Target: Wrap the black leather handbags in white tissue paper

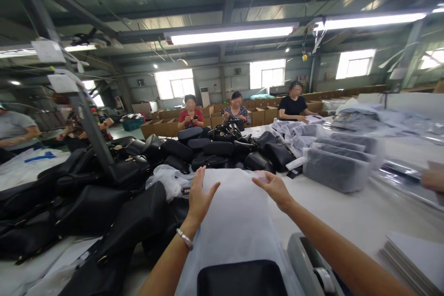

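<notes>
A white translucent bag lies lengthwise in front of me. At its near end sits a black handbag, cut off by the bottom edge of the view. My right hand pinches the far right corner of the white bag between thumb and fingers. At the far left corner is my left hand, its fingers stretched upward and its thumb apart, resting along the bag's edge. Beside the left hand are a crumpled clear plastic wrap and a black label.
Black handbags are heaped on the left and across the middle. Handbags in frosted bags stand at right on the white table. A grey tape dispenser and stacked sheets lie nearer. Several people work beyond.
</notes>
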Demonstrator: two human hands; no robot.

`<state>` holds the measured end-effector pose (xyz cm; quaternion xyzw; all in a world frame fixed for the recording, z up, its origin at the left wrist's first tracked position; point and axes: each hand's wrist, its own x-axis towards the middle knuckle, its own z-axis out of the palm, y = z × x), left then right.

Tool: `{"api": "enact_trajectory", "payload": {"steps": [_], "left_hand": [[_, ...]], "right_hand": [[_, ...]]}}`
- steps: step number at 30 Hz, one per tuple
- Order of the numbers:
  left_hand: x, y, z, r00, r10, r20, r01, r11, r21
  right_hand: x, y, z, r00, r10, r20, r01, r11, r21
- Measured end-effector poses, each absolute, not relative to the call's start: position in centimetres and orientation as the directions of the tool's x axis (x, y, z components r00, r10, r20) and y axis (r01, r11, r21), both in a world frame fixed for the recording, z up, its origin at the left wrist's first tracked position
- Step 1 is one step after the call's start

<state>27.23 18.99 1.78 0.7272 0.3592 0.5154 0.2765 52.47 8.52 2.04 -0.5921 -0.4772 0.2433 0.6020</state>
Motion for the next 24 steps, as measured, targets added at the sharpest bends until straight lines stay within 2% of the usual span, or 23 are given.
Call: {"api": "enact_trajectory", "payload": {"steps": [3, 4, 6, 8, 11, 16, 20, 24], "left_hand": [[28.7, 17.0, 3.4, 0.332, 0.523, 0.785, 0.401, -0.831, 0.385], [29.4, 16.4, 3.8, 0.390, 0.433, 0.813, 0.424, -0.868, 0.259], [30.8, 15.5, 4.3, 0.466, 0.334, 0.820, 0.427, -0.896, 0.122], [32.1, 15.0, 4.6, 0.494, 0.303, 0.815, 0.421, -0.903, 0.080], [33.4, 14.8, 4.6, 0.475, 0.320, 0.820, 0.423, -0.900, 0.106], [33.7, 14.7, 5.0, 0.462, 0.317, 0.828, 0.424, -0.899, 0.108], [33.0, 14.0, 5.0, 0.487, 0.281, 0.827, 0.434, -0.900, 0.050], [32.0, 12.0, 5.0, 0.579, 0.175, 0.797, 0.382, -0.921, -0.075]], "right_hand": [[52.1, 8.6, 2.0, 0.407, 0.873, 0.270, 0.243, 0.182, -0.953], [52.0, 8.6, 2.0, 0.400, 0.876, 0.270, 0.240, 0.185, -0.953], [51.7, 8.6, 2.1, 0.388, 0.878, 0.279, 0.242, 0.195, -0.951], [51.5, 8.5, 2.2, 0.380, 0.877, 0.292, 0.249, 0.207, -0.946], [51.3, 8.3, 2.7, 0.371, 0.875, 0.312, 0.256, 0.226, -0.940], [51.6, 7.5, 3.2, 0.359, 0.896, 0.260, 0.131, 0.228, -0.965], [52.1, 7.9, 2.6, 0.393, 0.890, 0.232, 0.112, 0.205, -0.972], [52.7, 9.9, 1.8, 0.471, 0.858, 0.207, 0.160, 0.148, -0.976]]}}
